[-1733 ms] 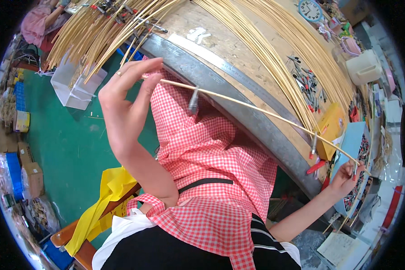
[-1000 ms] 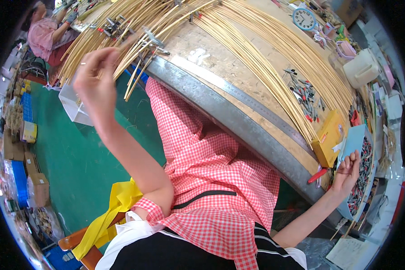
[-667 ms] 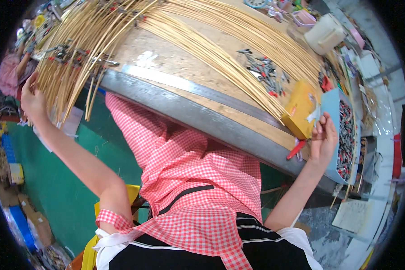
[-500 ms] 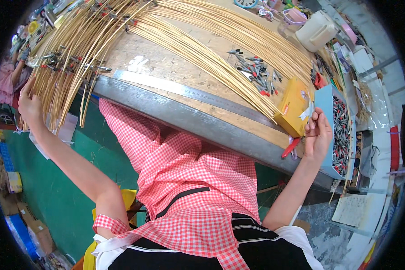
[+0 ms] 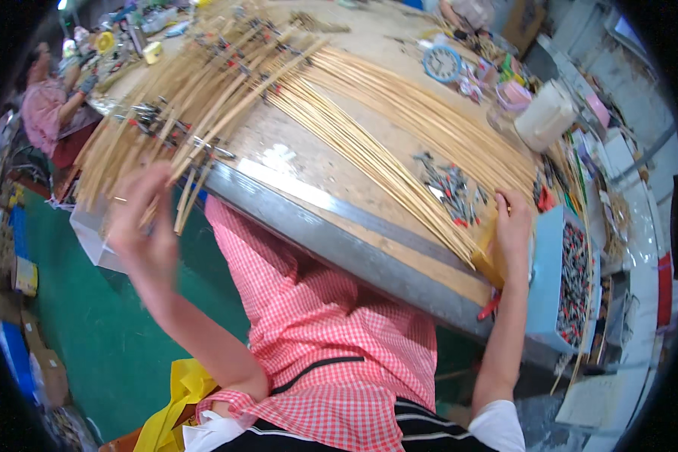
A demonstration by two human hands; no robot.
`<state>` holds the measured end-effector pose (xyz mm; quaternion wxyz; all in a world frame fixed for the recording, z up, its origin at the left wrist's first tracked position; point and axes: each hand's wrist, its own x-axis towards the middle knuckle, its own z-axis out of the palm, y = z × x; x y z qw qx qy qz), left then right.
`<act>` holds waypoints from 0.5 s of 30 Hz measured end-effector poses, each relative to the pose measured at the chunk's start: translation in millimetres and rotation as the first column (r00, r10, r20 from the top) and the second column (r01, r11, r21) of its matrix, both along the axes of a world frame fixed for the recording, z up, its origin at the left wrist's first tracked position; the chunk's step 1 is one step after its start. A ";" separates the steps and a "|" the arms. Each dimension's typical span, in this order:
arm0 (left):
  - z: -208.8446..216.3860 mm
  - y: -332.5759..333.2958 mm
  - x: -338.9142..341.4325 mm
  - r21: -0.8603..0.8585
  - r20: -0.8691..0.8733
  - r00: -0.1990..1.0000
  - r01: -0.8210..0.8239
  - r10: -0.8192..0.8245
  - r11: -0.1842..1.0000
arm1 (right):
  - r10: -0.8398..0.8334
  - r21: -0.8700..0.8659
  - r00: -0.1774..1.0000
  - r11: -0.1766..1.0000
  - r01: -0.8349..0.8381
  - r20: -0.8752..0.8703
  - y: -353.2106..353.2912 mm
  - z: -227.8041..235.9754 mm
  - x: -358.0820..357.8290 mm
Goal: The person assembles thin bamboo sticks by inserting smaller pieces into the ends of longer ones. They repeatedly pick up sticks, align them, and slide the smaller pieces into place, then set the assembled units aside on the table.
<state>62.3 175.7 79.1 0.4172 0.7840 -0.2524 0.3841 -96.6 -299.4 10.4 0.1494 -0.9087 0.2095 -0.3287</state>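
Blurred by motion, my left hand (image 5: 145, 218) is beside the free ends of the thin bamboo strips (image 5: 102, 162) at the table's left; its fingers cannot be made out clearly. Small dark clips with red parts (image 5: 158, 124) are fixed across those strips. My right hand (image 5: 514, 222) is raised over the yellow box (image 5: 492, 256), its fingers curled together; whatever may be between them is hidden. Beside it end two flat groups of strips, a nearer bundle (image 5: 377, 162) and a farther bundle (image 5: 429, 113). A loose heap of clips (image 5: 452, 188) lies between them.
A steel ruler (image 5: 369, 218) lies along the table's metal front edge (image 5: 316, 226). At the right stand a light blue box (image 5: 542, 279) full of clips and a cream jug (image 5: 546, 113). A round blue clock (image 5: 442, 63) is at the back. Another person (image 5: 45, 113) sits far left.
My left hand has moved right and nearer, along the strip ends. My right hand has shifted from the yellow box's right side to above it. The whole view has shifted a little.
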 end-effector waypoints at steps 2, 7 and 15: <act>0.9 -23.8 -23.7 0.069 -0.094 0.995 0.045 -0.038 0.997 | -0.010 -0.161 0.994 0.987 -0.007 -0.107 -29.8 -6.5 24.2; -8.8 -64.2 -43.4 0.126 -0.186 0.936 0.325 -0.300 0.937 | -0.084 -0.376 0.937 0.925 -0.053 -0.339 -110.1 -45.7 45.3; -41.9 -94.8 -65.2 0.113 -0.303 0.807 0.558 -0.506 0.822 | -0.153 -0.347 0.953 0.936 0.055 -0.261 -102.8 -36.7 52.9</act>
